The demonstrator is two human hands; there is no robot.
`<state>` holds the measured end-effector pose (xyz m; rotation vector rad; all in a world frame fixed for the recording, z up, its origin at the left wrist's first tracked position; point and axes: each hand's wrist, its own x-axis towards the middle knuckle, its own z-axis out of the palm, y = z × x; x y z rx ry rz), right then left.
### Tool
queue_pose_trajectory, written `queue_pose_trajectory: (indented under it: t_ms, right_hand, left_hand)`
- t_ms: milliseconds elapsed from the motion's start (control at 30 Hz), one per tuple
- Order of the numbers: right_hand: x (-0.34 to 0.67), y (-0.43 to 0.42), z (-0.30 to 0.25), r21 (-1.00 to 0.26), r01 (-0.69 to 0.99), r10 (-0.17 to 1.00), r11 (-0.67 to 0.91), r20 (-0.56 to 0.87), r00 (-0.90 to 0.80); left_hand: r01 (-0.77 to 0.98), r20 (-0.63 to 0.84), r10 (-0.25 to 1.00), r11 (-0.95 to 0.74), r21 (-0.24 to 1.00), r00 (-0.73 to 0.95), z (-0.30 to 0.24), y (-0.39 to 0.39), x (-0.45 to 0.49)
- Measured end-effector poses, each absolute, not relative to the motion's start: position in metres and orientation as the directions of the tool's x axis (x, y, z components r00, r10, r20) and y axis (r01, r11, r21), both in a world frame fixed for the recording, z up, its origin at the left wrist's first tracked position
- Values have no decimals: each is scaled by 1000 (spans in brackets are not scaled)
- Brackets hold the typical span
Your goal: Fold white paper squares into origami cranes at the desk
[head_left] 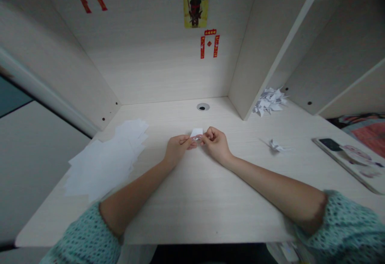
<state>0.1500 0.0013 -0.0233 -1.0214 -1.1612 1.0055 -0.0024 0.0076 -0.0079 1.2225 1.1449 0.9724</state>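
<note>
My left hand (177,148) and my right hand (215,143) meet at the middle of a pale wooden desk (198,200). Both pinch a small folded piece of white paper (197,133) between thumb and fingers, just above the desk top. The paper's upper edge sticks up behind my fingertips; the rest is hidden by them. Both forearms are bare, with teal patterned sleeves pushed up near the elbows.
A loose spread of white paper sheets (105,161) lies on the desk's left side. One folded paper figure (276,145) sits to the right, and a heap of several more (269,101) fills the shelf corner. A phone on a flat printed case (350,157) lies far right. A cable hole (203,106) is at the back.
</note>
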Motion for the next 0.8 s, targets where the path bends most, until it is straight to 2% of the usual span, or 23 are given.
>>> queue_pose_trajectory:
  t_ms: [167, 400, 467, 633, 800]
  right_hand:
    - [151, 2, -23, -965, -122, 973, 230, 224, 61]
    - [154, 1, -22, -960, -201, 981, 196, 191, 40]
    - [154, 2, -22, -968, -160, 981, 192, 192, 14]
    - [154, 2, -25, -975, 83, 978, 207, 205, -33]
    - [155, 2, -28, -972, 146, 983, 183, 185, 0]
  left_hand:
    - [27, -122, 973, 119, 993, 196, -5, 8, -2]
    - [77, -105, 989, 97, 992, 108, 0, 8, -2]
    - [69, -105, 989, 98, 993, 104, -1, 8, -2]
    - [40, -102, 983, 97, 995, 153, -4, 7, -3]
    - [56, -89, 984, 82, 995, 151, -6, 5, -3]
